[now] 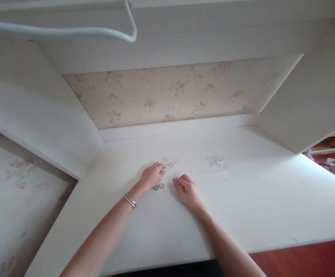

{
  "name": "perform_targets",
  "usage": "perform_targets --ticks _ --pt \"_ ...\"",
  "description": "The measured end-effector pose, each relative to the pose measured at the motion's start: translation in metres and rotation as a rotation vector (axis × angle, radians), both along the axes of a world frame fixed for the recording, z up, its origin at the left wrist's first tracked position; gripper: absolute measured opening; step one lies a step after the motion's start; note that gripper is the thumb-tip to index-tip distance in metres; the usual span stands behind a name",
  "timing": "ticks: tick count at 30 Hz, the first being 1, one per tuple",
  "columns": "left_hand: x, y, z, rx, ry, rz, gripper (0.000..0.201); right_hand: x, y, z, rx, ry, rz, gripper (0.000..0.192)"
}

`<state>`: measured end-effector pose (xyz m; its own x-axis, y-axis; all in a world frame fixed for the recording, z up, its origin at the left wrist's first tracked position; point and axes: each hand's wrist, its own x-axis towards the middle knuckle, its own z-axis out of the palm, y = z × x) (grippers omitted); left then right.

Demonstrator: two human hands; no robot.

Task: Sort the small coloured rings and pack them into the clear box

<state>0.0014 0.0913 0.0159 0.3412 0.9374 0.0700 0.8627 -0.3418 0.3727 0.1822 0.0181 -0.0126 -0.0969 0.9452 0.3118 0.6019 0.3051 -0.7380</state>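
Observation:
Several thin gold-coloured rings [171, 165] lie in a loose cluster on the white tabletop [242, 207]. My left hand [152, 175] is at the cluster's near left edge, its fingers bent together and the fingertips at the rings. Whether it pinches a ring is too small to tell. Closer to me is a short row with dark grey rings [155, 187], a reddish-brown ring [161, 186] and a pale gold ring [168, 185]. Just right of that row, my right hand [187, 189] is closed, thumb and fingertips together; what they hold, if anything, cannot be made out.
A clear plastic bag [218, 163] lies right of the rings. White side panels [305, 84] and a low back ledge [181, 125] enclose the tabletop. A white cable [98, 31] hangs overhead. Reddish floor [305, 259] shows beyond the front edge.

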Motion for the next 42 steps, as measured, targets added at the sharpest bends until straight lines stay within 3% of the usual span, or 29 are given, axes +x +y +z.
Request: perform_targets --ticks 4,13,22,26,33,38,42 --pt "0.007 0.003 -0.002 -0.009 0.053 0.021 0.028 0.004 0.006 -0.001 -0.049 0.125 -0.052 0.029" --pt "0.014 0.003 -0.002 -0.073 0.067 -0.008 0.021 0.007 0.006 0.002 -0.057 0.155 -0.062 0.029" --pt "0.015 -0.037 0.011 -0.066 -0.046 -0.120 0.019 0.006 0.007 -0.001 -0.040 0.135 -0.062 0.030" --pt "0.015 -0.054 0.014 -0.057 -0.006 -0.126 0.019 0.005 0.006 -0.001 -0.054 0.119 -0.057 0.032" --pt "0.016 -0.065 0.011 -0.033 0.041 -0.115 0.021 0.005 0.005 0.001 -0.054 0.127 -0.053 0.032" --pt "0.010 -0.059 0.013 -0.023 -0.130 -0.101 0.020 0.005 0.005 0.001 -0.068 0.123 -0.053 0.033" --pt "-0.011 -0.049 0.015 0.035 -0.371 0.083 0.023 0.005 0.006 -0.001 -0.078 0.077 -0.047 0.034"
